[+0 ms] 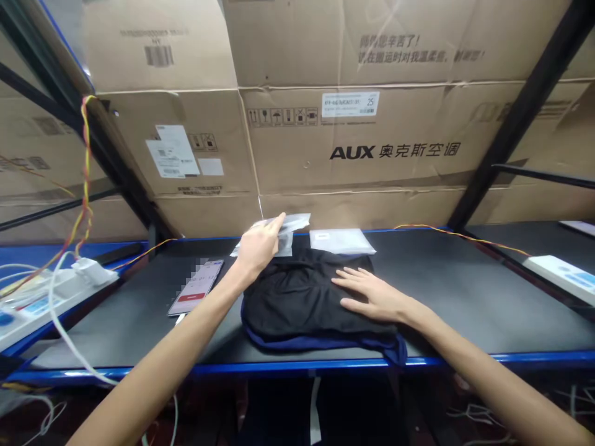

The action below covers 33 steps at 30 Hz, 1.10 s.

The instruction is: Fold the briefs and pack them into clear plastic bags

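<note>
My left hand (pixel 260 246) is closed on a clear plastic bag (pixel 297 221) above the back of the shelf. Another clear plastic piece shows just below it, partly hidden by the hand. My right hand (pixel 372 292) lies flat, fingers spread, on folded black cloth (pixel 297 303). Dark blue cloth (pixel 320 342) peeks out under the black cloth along its front edge. Behind the cloth lies a flat whitish plastic packet (pixel 341 241) with a small label.
A phone (pixel 198 288) with a lit screen and a cable lies left of the cloth. Power strips (pixel 564 275) sit at both sides, with twisted wires (pixel 86 161) hanging on the left. Large cardboard sheets (pixel 395 136) stand behind, between slanted black posts (pixel 515 118). The shelf has a blue front edge (pixel 465 361).
</note>
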Tool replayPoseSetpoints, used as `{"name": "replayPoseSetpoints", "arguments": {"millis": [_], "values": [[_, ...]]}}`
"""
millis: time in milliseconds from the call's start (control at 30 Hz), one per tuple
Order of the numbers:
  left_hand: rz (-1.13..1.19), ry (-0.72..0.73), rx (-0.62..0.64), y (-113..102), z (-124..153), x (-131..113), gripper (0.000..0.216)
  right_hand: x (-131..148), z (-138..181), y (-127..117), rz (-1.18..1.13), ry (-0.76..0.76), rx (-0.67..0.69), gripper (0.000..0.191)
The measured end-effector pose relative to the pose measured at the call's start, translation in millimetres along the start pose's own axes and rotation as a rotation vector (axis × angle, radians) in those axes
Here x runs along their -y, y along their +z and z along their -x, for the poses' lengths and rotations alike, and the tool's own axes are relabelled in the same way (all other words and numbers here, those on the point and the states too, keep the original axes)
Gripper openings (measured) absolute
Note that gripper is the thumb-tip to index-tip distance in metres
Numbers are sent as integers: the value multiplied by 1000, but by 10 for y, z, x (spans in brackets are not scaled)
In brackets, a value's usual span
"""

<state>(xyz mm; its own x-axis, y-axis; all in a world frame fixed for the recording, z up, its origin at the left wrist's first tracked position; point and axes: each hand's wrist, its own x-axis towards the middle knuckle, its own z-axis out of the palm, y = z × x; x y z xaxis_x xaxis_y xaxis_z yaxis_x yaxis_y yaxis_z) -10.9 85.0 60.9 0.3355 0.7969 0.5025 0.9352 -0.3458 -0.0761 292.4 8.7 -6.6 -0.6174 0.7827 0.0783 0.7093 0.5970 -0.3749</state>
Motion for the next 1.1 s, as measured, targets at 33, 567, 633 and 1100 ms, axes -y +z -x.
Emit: {"name": "replayPoseSetpoints", "arguments": {"millis": [33, 567, 633, 1100], "values": [[10, 28, -29, -77, 56, -100, 62, -8, 7, -16, -17, -6, -12, 62], [226, 401, 247, 247, 636, -777, 51, -296, 58, -54, 58, 97, -153, 43], [337, 438, 269, 162, 627, -658, 52, -279, 61, -66, 58, 82, -156, 42], [333, 519, 112, 238, 677, 169, 35, -229, 54, -42, 76, 112, -437, 40]]}}
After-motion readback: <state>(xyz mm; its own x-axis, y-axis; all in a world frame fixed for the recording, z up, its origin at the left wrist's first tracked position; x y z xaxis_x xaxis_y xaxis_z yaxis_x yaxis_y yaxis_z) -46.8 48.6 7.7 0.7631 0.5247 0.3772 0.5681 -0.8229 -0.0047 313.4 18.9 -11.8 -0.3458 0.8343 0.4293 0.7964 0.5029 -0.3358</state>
